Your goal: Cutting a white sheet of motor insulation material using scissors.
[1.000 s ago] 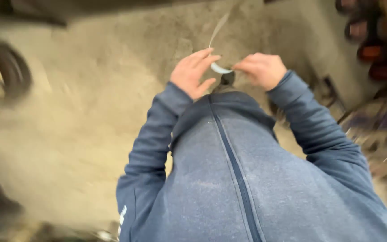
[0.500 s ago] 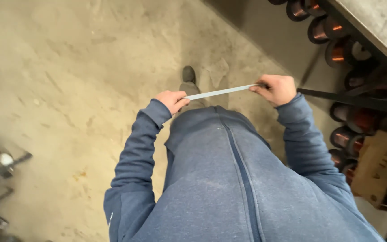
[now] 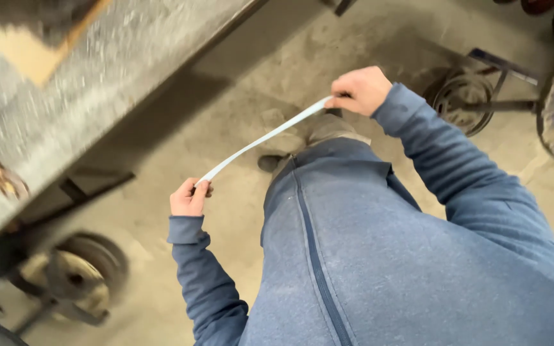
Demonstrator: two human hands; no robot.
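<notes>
Head view, looking down. I held a thin pale strip [image 3: 265, 136] stretched taut between my two hands, above the concrete floor [image 3: 161, 160] and in front of my blue zip jacket [image 3: 367, 256]. The fingers of my left hand [image 3: 188, 198], at lower left of centre, were pressed together and pinched the strip's lower end. My right hand [image 3: 358, 90], at upper centre, was curled into a loose fist that closed on the upper end; how its fingertips sat on the strip could not be told.

Risk, as I judged it: the strip was narrow and under tension, so a harder pull could have slid it out of the small left-hand pinch, and the freed end might have whipped toward the other hand. Uneven pull could also have twisted or kinked it.

Orientation: the strip's long axis ran diagonally across the frame, from lower left up to upper right, nearly straight with a slight sag.

A grey desk [image 3: 65, 109] edge crossed the upper left; a rusty wheel [image 3: 75, 279] stood at lower left, and another wheel [image 3: 460, 102] lay at upper right.
</notes>
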